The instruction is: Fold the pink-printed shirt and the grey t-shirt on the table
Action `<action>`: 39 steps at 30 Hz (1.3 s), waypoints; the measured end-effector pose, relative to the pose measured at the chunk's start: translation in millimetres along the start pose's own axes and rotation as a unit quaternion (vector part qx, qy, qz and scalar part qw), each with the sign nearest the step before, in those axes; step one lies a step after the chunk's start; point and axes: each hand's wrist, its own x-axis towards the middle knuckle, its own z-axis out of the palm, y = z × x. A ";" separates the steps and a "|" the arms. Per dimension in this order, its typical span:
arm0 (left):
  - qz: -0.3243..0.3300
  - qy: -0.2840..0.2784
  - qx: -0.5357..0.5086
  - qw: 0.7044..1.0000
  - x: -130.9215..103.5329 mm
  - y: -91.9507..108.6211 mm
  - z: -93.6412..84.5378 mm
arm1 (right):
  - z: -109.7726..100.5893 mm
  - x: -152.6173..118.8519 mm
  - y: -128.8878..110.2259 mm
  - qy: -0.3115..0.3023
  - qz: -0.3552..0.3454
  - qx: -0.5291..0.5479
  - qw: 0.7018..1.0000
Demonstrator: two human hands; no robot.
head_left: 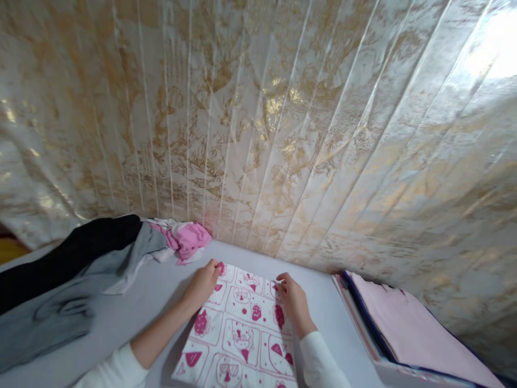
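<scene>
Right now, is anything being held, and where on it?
Yes: the pink-and-white printed cloth. The left hand pinches its far left corner; the right hand is at its far right corner, its grip unclear.

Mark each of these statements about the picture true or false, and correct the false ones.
1. The printed cloth lies between the two forearms. True.
2. The left hand is on the black garment. False: it is at a far corner of the printed cloth.
3. The right hand is at the printed cloth's right side. True.
4. The folded stack is to the left of the printed cloth. False: it is to the right.
5. The top piece of the folded stack is pale pink. True.
6. The printed cloth has a green pattern. False: its pattern is deep pink on white.
</scene>
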 end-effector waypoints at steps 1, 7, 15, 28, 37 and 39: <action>0.000 0.003 0.001 1.000 -2.8 -1.1 -2.1 | -2.0 -0.1 -0.3 -0.003 -0.001 0.003 1.000; 0.022 -0.018 0.015 0.999 -32.6 0.4 -12.4 | -12.4 -4.0 -9.4 -0.008 -0.039 0.051 0.998; 0.021 -0.001 0.074 0.997 -42.2 16.4 -14.5 | 0.5 -2.6 -3.2 0.036 -0.018 0.088 0.995; 0.238 -0.111 0.166 0.951 -124.2 25.9 13.9 | -1.0 -5.7 5.3 0.059 -0.010 0.066 0.996; 0.194 -0.105 0.150 0.964 -128.6 10.5 17.7 | -12.4 -6.7 -16.6 0.041 -0.061 -0.054 0.996; 0.193 -0.103 0.153 0.964 -126.5 14.4 18.6 | -7.0 0.8 -37.8 0.021 -0.091 -0.065 0.993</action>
